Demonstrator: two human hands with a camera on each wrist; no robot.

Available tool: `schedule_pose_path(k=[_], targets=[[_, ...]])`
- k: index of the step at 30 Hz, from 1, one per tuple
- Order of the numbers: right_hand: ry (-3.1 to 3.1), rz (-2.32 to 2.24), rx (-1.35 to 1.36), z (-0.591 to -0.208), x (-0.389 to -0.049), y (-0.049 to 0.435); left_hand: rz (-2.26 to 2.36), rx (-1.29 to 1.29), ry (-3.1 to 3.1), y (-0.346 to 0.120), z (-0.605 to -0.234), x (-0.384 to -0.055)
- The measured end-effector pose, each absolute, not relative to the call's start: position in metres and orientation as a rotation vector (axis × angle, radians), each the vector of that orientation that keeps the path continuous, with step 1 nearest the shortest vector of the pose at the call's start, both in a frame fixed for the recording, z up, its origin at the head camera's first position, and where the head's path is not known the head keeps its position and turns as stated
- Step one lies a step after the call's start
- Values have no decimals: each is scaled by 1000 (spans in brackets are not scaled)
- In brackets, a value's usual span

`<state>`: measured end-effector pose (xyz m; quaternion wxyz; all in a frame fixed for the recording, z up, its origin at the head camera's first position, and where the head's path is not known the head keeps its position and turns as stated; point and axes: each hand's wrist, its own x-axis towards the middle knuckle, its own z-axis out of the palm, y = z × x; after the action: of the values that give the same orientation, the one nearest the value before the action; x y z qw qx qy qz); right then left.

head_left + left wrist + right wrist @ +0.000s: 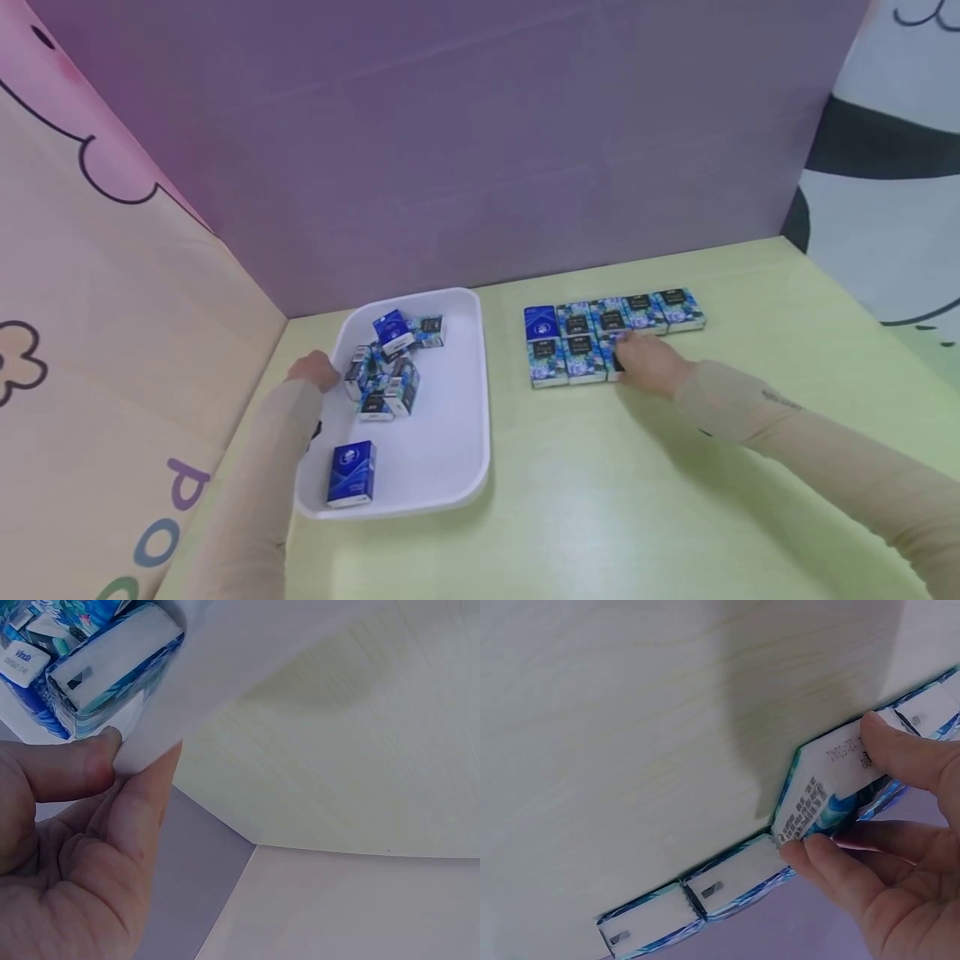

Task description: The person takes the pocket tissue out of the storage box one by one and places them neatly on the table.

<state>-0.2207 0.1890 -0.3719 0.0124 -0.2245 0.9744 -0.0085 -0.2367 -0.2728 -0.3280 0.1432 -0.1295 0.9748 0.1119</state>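
Observation:
My right hand [654, 365] pinches a patterned blue tissue pack [832, 769] between thumb and fingers. The pack sits angled at the right end of the front row, touching its neighbours in the right wrist view. Beside it in that row lie two floral tissue packs [585, 360]. Behind them runs a second row, with a plain dark-blue tissue pack [541, 323] at its left end and several floral ones [645, 313]. With thumb and fingers, my left hand [82, 847] grips the rim of a white tray [483, 400] on its left side.
Inside the tray, several floral tissue packs [402, 387] lie in a loose heap, with a dark-blue one [393, 329] on top. Another dark-blue pack [351, 473] lies near the tray's front. A purple wall [480, 150] stands behind the pale table [570, 500].

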Motion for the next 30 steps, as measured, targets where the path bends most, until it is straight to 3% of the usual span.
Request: schedule_pose_path(k=[20,30], targets=[[2972,-18,-646,-356,-215,184,321,-363,2820,-281,-336,-248],[3000,-29,-802,-324,-198,143,308,-363,2814,-287,-343,-252]])
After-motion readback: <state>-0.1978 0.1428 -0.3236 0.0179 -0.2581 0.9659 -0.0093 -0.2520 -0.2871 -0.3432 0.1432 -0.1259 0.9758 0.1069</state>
